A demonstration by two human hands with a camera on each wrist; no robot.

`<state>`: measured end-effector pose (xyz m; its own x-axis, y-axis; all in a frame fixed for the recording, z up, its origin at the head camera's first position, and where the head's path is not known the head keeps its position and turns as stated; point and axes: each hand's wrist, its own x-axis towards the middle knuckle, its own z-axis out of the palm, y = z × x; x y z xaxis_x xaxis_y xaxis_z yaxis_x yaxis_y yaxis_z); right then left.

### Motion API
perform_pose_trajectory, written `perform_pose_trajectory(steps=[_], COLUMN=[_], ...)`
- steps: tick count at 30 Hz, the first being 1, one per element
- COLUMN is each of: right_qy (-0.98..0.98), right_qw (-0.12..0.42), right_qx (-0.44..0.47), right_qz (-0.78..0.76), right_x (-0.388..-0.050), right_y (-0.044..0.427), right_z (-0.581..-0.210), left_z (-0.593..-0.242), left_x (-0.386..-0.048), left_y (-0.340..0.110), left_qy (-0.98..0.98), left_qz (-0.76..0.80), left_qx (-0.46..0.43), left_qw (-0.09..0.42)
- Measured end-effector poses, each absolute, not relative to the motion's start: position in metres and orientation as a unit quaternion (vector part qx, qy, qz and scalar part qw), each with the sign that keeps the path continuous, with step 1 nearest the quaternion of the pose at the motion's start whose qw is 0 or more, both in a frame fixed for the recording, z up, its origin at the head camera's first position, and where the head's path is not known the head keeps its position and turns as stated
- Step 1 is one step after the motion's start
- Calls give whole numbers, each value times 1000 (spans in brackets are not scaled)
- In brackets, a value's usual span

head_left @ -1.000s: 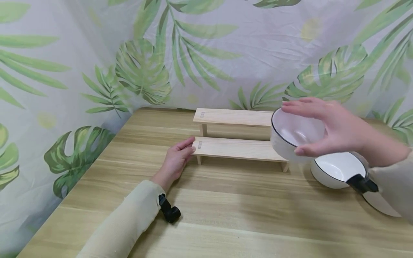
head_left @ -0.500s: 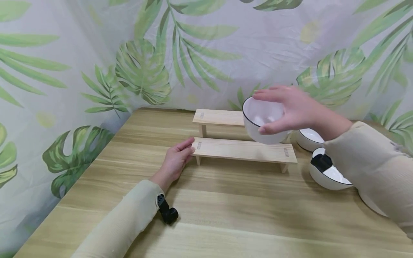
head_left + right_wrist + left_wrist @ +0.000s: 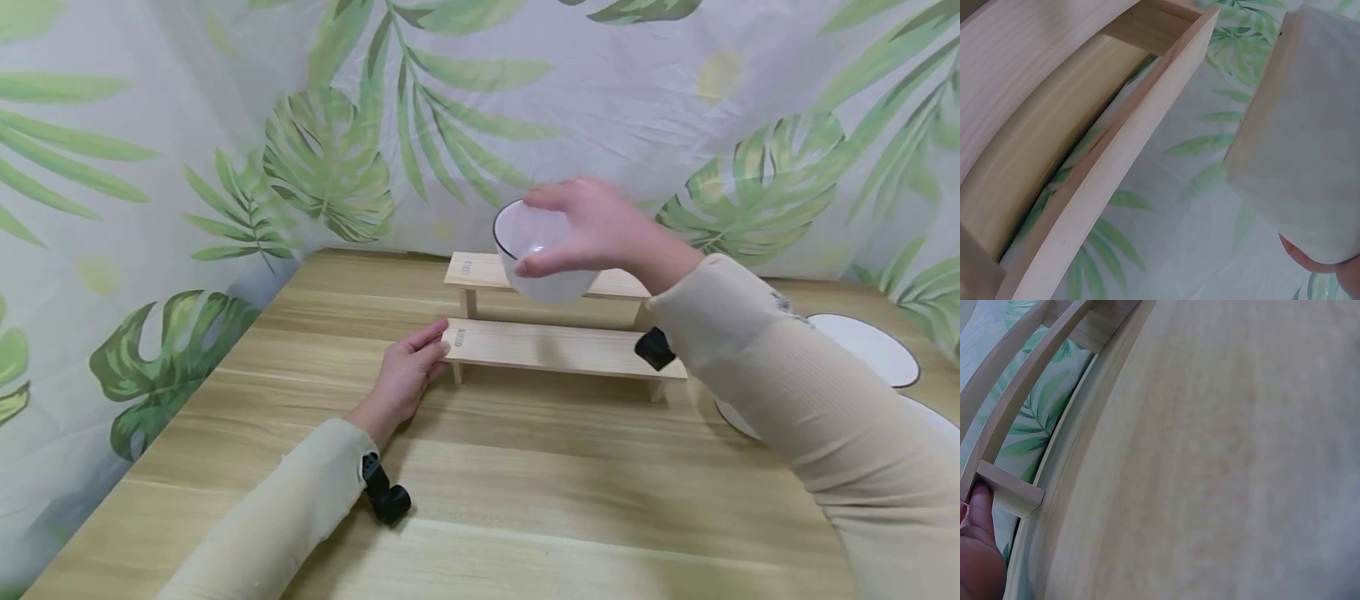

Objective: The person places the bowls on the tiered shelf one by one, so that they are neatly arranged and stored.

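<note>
My right hand (image 3: pixel 600 229) grips a white bowl (image 3: pixel 551 283) with a dark rim, thumb and fingers across its mouth. The bowl is tilted, its opening facing left, and appears above the upper board (image 3: pixel 618 285) of a two-tier wooden shelf. In the right wrist view the bowl's pale side (image 3: pixel 1304 137) stands apart from the shelf. My left hand (image 3: pixel 405 375) pinches the left end of the lower board (image 3: pixel 555 346), which bears nothing. A finger (image 3: pixel 982 515) shows against the wooden frame in the left wrist view.
On the table (image 3: pixel 480 500) at the right lie a white dark-rimmed dish (image 3: pixel 862 346) and another white piece (image 3: pixel 937 421), partly behind my right sleeve. A bowl's edge (image 3: pixel 735 419) peeks out near the shelf's right end. A leaf-patterned cloth (image 3: pixel 450 125) hangs behind.
My right hand has carried the bowl leftward and somewhat up, from the shelf's right end to above the upper board. My left hand has kept its place on the lower board.
</note>
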<state>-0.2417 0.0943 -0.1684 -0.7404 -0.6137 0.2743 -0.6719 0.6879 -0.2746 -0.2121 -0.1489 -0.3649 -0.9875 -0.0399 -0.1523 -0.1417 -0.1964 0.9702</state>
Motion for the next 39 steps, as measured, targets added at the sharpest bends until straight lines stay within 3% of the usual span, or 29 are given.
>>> perform_pose_trajectory(steps=[24, 32, 39], right_qy=[-935, -932, -927], right_qw=[72, 52, 70], right_qx=[209, 165, 166], right_qz=[276, 317, 329], right_x=[-283, -297, -300], right_y=[15, 7, 7], right_z=[-184, -197, -212], left_z=[-367, -365, -365], left_x=[-212, -211, -211], left_y=[-150, -150, -149], left_qy=[623, 622, 623], left_qz=[779, 779, 779], left_qx=[-53, -64, -63], left_qw=[35, 34, 35])
